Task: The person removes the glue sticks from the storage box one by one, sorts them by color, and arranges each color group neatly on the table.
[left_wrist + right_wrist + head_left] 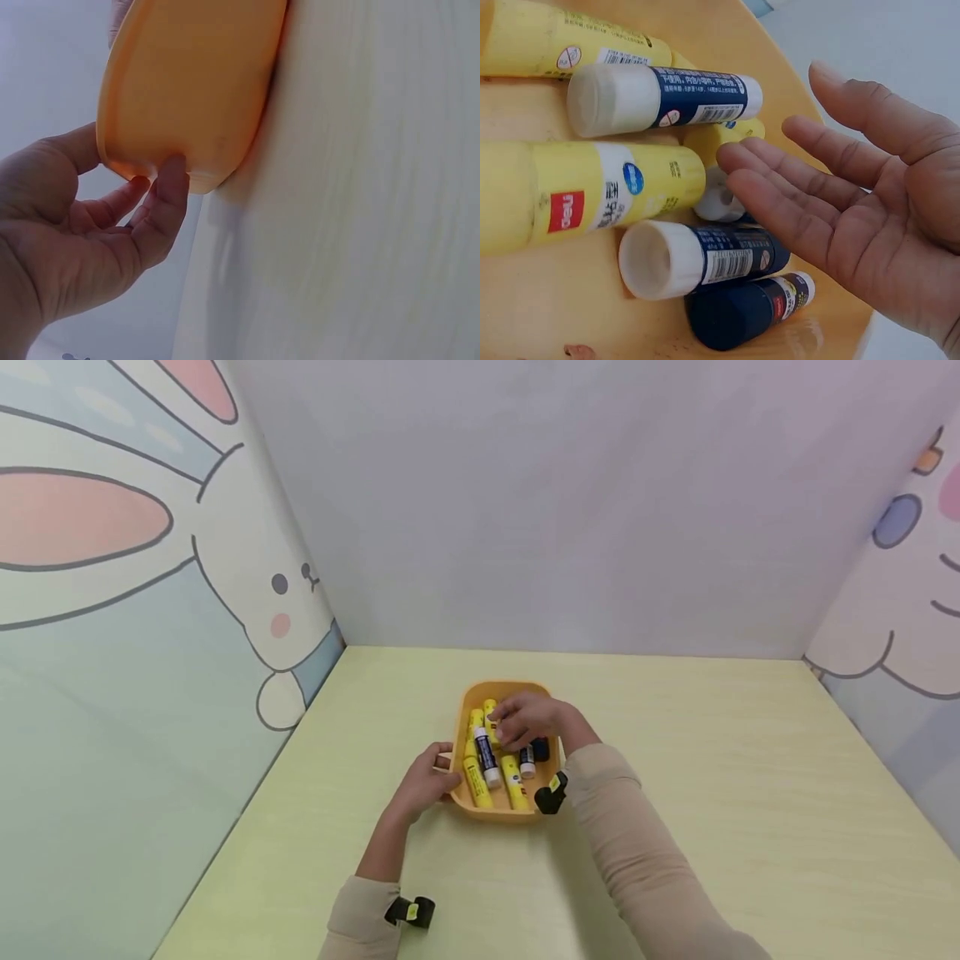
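An orange plastic tray (pixel 506 816) holds several glue sticks, some yellow and some navy. My left hand (pixel 423 785) grips its left side; in the left wrist view the fingers (pixel 174 196) touch the outer wall (pixel 195 82). Over the contents is my right hand (pixel 528 720), its fingers extended and holding nothing. The right wrist view shows the fingertips close to a yellow glue stick (pixel 652 187) with a red label. Around it lie a navy glue stick with a whitish cap (pixel 667 97), another navy and white one (pixel 705 259) and a dark-capped one (pixel 750 309).
The tray stands on a pale wooden table (pixel 712 793). A plain wall (pixel 555 527) rises behind, with a rabbit-painted panel (pixel 150 693) on the left and another cartoon panel (pixel 900 610) on the right. Black cameras are strapped to both wrists.
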